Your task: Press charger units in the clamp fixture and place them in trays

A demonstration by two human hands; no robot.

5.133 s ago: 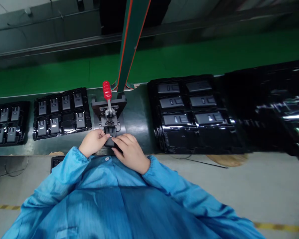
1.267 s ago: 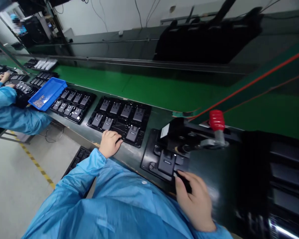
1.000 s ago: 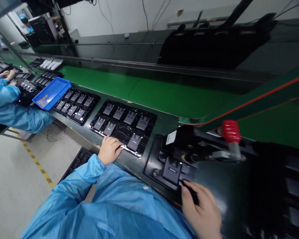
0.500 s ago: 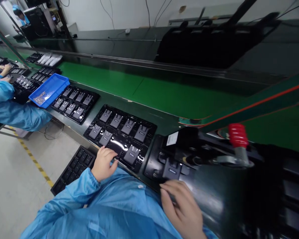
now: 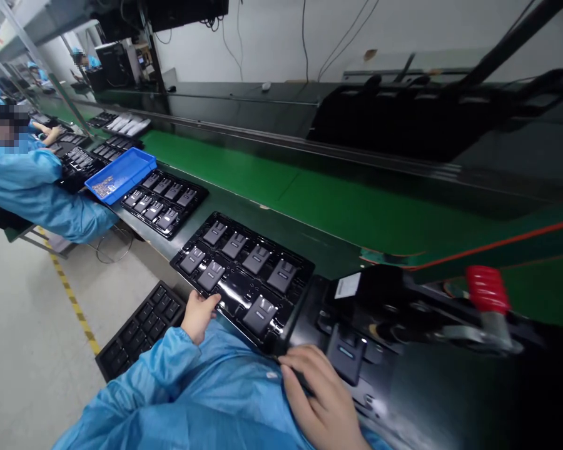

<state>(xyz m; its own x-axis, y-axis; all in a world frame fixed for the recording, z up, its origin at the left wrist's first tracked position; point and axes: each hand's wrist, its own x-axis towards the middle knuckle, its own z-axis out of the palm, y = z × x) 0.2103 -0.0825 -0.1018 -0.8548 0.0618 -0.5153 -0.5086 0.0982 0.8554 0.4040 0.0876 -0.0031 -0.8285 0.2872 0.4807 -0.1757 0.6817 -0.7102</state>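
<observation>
Pose of hands. The left hand (image 5: 198, 315) lies at the near edge of the table (image 5: 328, 253), arm in a blue sleeve (image 5: 154, 375) bent across the body. Its fingers are curled, the tips touching the near rim of the black parts tray (image 5: 225, 299); it grips nothing that can be seen. The right hand (image 5: 321, 406) rests low at the front of the press fixture (image 5: 380, 312), palm down, fingers loosely spread and pointing left along the fixture's front edge. Whether it holds anything beneath the fingers cannot be told.

Work items. The parts tray sits just left of the fixture, touching or nearly touching it, and carries seven dark grey housings (image 5: 260, 314) in pockets; one pocket in the near row is bare. One dark housing (image 5: 347, 360) sits in the fixture nest, just beyond the right hand's fingertips. The fixture's lever with red handle (image 5: 485, 289) stands to the right, apart from both hands.

Surroundings. A green conveyor belt (image 5: 309, 194) runs behind the table. Further left lie a second filled tray (image 5: 164, 201) and a blue bin (image 5: 122, 175). A co-worker in a blue coat (image 5: 32, 194) works at the far left. An empty-pocketed black tray (image 5: 141, 328) sits below the table edge, near the left arm.
</observation>
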